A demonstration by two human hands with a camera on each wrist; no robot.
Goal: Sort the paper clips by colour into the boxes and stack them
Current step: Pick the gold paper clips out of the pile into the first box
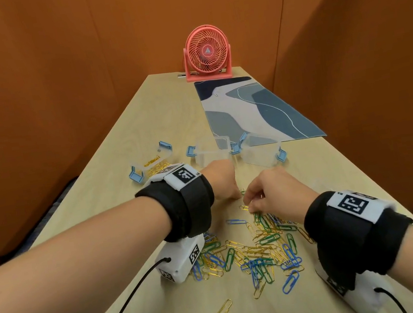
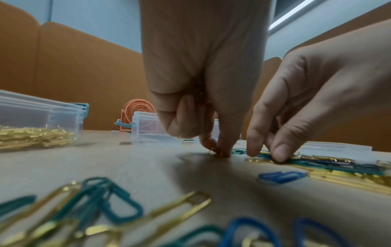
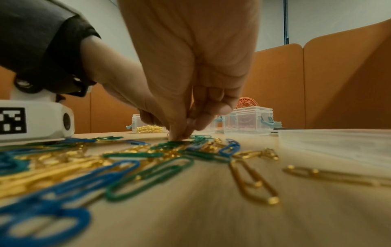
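Observation:
A mixed pile of gold, green and blue paper clips (image 1: 265,250) lies on the wooden table between my wrists. Three clear boxes with blue latches stand behind it: the left box (image 1: 150,163) holds gold clips, while the middle box (image 1: 211,152) and right box (image 1: 260,152) look empty. My left hand (image 1: 235,195) is curled, its fingertips pinching a gold clip (image 2: 219,151) against the table. More gold glints inside its palm. My right hand (image 1: 249,205) pinches at a gold clip (image 1: 244,208) on the pile's far edge, among green ones (image 3: 175,143).
A pink desk fan (image 1: 205,52) stands at the table's far end, with a blue patterned mat (image 1: 252,110) in front of it. A clear lid (image 3: 334,143) lies right of the pile. Orange partition walls close in both sides. The table's left edge (image 1: 54,217) is near.

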